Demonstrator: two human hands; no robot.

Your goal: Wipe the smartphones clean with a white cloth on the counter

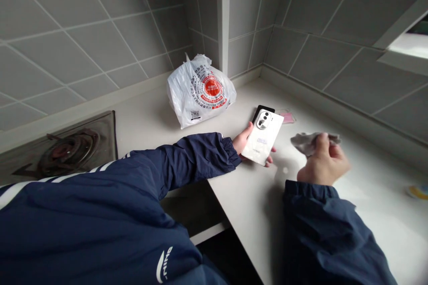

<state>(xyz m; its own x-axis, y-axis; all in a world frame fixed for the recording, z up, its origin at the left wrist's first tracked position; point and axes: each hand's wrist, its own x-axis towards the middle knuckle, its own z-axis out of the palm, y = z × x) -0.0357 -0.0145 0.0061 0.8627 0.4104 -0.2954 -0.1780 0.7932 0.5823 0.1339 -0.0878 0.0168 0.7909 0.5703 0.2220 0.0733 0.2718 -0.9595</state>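
My left hand (245,140) grips a white smartphone (265,138) by its edges, with the back and its camera block facing up. Fingertips show along the phone's right side, above the white countertop (240,196). To the right, my right hand (324,160) is closed on a crumpled grey-white cloth or tissue (306,142), held apart from the phone. A dark flat object (267,108) shows partly behind the phone's top edge. Beside it lies a small pink item (288,118) that I cannot make out.
A white plastic bag (187,89) with red and black print stands near the back corner. At the left is a gas stove (67,147). A yellow object (417,192) lies at the right edge. Open dark shelving (190,209) sits below the counter's front edge.
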